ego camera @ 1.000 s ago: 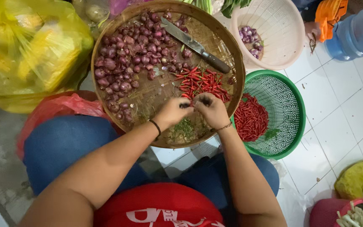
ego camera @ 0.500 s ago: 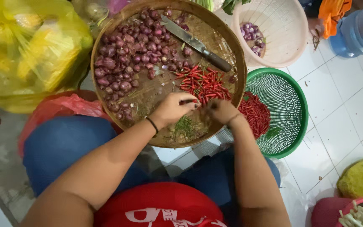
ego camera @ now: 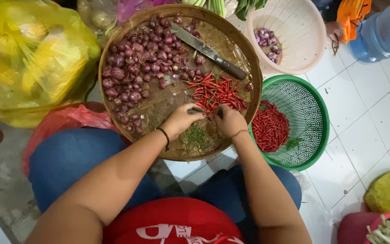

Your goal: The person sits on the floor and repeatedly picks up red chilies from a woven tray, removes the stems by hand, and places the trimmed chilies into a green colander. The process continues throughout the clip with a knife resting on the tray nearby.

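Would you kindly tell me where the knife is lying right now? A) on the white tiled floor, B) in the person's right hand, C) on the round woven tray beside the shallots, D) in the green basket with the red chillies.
C: the knife lies flat on the woven tray, between the shallots and the loose red chillies, away from both hands.

bright even overhead light | soft shadows | sharp centre | slight edge distortion

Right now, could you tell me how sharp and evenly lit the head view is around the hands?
Head view: light is soft and even; the left hand and right hand over the red chillies are reasonably sharp; the yellow bag shows some glare; straight floor lines bow slightly near the edges.
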